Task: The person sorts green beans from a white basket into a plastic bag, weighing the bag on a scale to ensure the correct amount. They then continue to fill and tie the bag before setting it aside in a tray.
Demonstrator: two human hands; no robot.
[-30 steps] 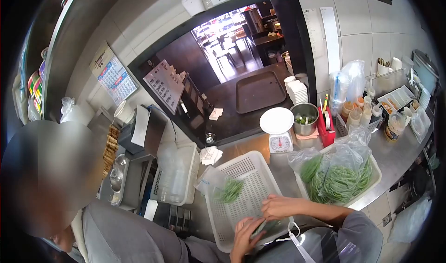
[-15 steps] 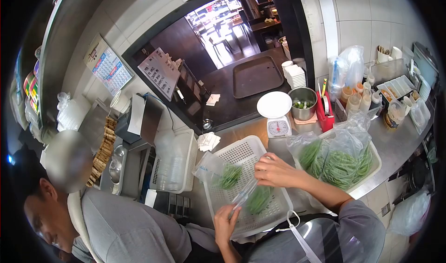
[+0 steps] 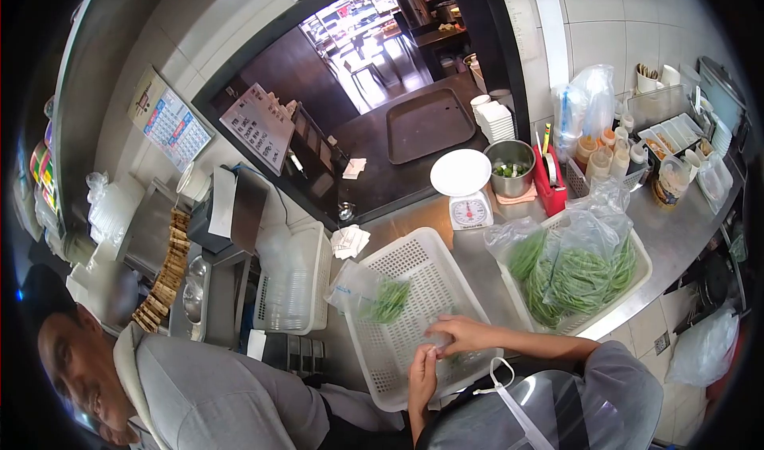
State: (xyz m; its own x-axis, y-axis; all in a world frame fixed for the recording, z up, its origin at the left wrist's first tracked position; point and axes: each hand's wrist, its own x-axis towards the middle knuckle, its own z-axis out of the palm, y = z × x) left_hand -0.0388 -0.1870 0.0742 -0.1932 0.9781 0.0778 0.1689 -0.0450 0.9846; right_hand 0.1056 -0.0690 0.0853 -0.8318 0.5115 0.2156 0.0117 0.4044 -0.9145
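Lowered, both hands (image 3: pixel 442 350) pinch a bag (image 3: pixel 446 345), its contents mostly hidden.

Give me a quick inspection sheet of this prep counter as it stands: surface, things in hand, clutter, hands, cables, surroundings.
Surface: stainless steel counter, mostly covered.
Job's things: small clear plastic bag of green beans in the white perforated plastic basket; a second filled small bag lies in the same basket.
Clutter: large clear bags of green beans in another white basket; white dial kitchen scale; steel bowl; sauce bottles.
Hands: left hand and right hand meet on the small bag's top.
Cables: nothing seen.
Surroundings: serving hatch with brown tray; wall calendar; another person in grey alongside.
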